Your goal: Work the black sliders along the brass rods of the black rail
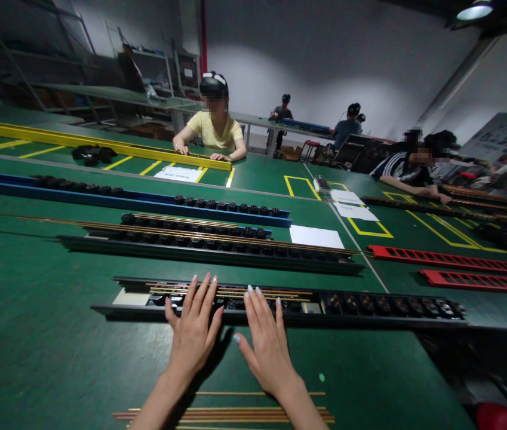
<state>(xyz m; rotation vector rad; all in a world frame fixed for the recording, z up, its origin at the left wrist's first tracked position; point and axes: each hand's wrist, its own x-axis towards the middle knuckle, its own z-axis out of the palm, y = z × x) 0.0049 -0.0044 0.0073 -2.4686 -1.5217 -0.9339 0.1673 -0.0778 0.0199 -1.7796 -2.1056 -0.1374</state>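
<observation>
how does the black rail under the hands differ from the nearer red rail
The black rail holds black parts and gold rods; the nearer red rail shows a row of slots. The black rail shows end to end; the red rail leaves the picture. Both are long and narrow, on the green table.

No words are coming through legibly in this workshop view. Well beyond the left hand (193, 334), a white sheet (177, 174) is lying on the green table (56, 275), showing dark print too small to make out. Beyond the right hand (266, 346) and off to its right, two printed papers (355, 212) are carrying faint, equally unreadable lines. Much farther out on that same side, a pale panel (481, 146) is displaying large characters, some in red, too blurred to decipher.
</observation>
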